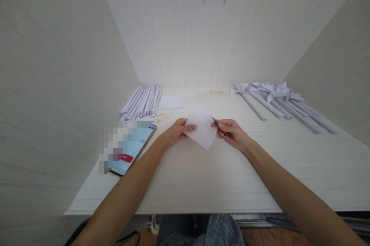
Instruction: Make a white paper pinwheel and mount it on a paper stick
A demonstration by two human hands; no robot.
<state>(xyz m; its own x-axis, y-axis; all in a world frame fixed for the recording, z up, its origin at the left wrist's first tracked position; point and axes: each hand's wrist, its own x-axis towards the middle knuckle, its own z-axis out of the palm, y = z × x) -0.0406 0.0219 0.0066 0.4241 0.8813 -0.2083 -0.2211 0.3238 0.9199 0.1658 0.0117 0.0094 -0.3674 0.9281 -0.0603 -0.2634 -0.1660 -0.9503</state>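
Note:
A square white sheet of paper (202, 128) is held above the table, turned so its corners point up and down. My left hand (177, 130) pinches its left corner, thumb on top. In my right hand (233, 133) is a small pair of dark scissors (215, 122), tips pointing up and away to the left. The fingertips of that hand are close to the sheet's right corner; whether they also grip it I cannot tell.
Rolled white paper tubes (141, 101) lie back left beside stacked paper squares (172, 101) and small pale sticks (163, 116). More pale bits (215, 92) lie at the back. Paper pinwheels (273, 91) on tubes rest back right. A phone (134, 149) lies left. Walls enclose the table.

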